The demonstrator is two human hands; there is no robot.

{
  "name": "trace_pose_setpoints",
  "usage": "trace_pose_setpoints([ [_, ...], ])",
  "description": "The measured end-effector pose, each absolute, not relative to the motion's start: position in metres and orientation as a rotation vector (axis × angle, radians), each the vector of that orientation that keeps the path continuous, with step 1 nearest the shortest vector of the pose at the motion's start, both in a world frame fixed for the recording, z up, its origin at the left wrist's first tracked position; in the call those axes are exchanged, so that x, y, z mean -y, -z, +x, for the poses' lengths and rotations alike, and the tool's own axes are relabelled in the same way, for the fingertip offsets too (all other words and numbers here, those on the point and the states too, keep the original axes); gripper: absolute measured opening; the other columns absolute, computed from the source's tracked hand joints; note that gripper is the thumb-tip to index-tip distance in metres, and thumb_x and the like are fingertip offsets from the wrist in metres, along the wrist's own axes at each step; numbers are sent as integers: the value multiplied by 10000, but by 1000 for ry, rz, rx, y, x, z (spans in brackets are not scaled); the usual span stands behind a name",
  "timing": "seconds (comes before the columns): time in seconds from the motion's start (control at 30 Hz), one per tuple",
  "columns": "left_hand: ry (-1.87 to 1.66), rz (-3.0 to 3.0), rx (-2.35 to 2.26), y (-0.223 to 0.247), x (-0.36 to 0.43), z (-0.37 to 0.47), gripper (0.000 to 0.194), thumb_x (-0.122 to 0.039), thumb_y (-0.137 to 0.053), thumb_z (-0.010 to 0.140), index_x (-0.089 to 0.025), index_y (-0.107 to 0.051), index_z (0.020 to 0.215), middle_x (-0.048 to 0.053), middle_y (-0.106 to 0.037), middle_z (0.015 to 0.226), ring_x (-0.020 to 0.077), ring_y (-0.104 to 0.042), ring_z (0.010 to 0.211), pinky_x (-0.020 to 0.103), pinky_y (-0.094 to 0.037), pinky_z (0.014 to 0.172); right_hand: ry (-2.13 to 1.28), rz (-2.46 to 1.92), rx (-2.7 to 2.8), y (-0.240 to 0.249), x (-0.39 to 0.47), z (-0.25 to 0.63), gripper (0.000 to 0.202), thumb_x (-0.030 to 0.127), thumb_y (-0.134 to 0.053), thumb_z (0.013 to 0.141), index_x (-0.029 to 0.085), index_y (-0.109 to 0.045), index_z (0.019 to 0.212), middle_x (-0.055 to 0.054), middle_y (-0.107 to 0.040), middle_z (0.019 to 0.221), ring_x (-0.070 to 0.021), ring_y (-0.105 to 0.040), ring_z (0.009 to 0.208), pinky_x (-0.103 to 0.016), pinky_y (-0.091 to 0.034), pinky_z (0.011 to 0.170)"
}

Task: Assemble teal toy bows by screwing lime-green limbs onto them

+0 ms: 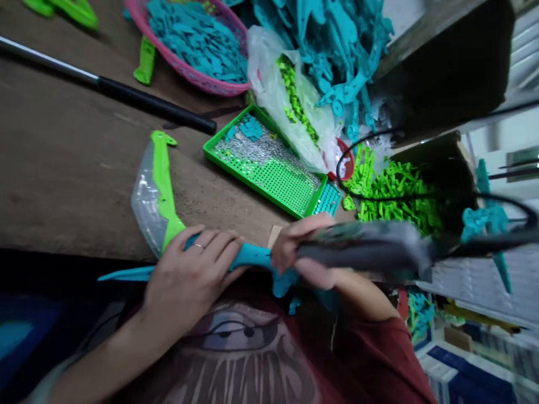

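Observation:
My left hand (189, 269), with a ring on one finger, wraps over a blue plastic piece (252, 255) at the table's front edge. Beside it lies a lime green and clear plastic part (162, 185), its lower end at my left hand. My right hand (303, 247) grips a dark, blurred power tool (366, 247) with a cord at its rear; the tool's front end meets the blue piece near my fingers. A green perforated tray (278, 182) of small metal screws and a few blue bits sits beyond my hands.
A pink basket (189, 70) of blue parts stands at the back. Near it are a plastic bag (269, 73), a heap of blue parts (337, 45) and a black-handled rod (155, 104). Green parts (400, 191) pile at the right. A black cable (341, 174) loops above them.

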State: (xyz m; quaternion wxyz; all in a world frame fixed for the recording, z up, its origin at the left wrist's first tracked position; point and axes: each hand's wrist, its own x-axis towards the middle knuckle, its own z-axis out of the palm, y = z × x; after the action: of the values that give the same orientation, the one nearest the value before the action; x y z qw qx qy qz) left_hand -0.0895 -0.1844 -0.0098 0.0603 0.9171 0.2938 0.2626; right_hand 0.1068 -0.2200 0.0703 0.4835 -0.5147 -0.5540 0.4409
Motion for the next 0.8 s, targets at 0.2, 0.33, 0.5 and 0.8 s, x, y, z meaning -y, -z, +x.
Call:
trace_pose_setpoints([
  [0.2, -737, 2610, -1061, -2, 169, -122, 403, -386, -374, 1021, -136, -646, 1183, 169, -658, 1229, 399, -621, 1131, 607, -428, 1000, -401, -1331, 911, -125, 242, 189, 215, 319, -662, 775, 246, -547, 941, 103, -522, 538, -94, -522, 427, -233, -486, 472],
  [0.33, -955, 2634, -702, -15, 201, -103, 210, -222, -574, 944, -144, -631, 1131, 172, -660, 1182, 354, -636, 1104, 521, -494, 958, -175, -1524, 668, -90, 279, 239, 266, 312, -701, 731, 211, -544, 921, 108, -533, 518, -101, -534, 432, -232, -470, 478],
  [0.5, -958, 2774, -370, -4, 245, -30, 337, -243, -649, 932, -102, -611, 1236, 196, -664, 1282, 324, -619, 1200, 471, -469, 1034, -108, -1518, 714, -58, 298, 252, 341, 339, -736, 737, 214, -541, 987, 90, -572, 641, -108, -583, 506, -270, -524, 576],
  [0.8, -650, 2964, -257, 14, 234, -10, 380, -98, -507, 906, -74, -618, 1269, 198, -693, 1234, 327, -656, 1127, 481, -453, 1020, 142, -1641, 1000, -70, 340, 223, 513, 368, -739, 796, 256, -502, 1236, -64, -582, 1105, -200, -634, 988, -365, -553, 879],
])
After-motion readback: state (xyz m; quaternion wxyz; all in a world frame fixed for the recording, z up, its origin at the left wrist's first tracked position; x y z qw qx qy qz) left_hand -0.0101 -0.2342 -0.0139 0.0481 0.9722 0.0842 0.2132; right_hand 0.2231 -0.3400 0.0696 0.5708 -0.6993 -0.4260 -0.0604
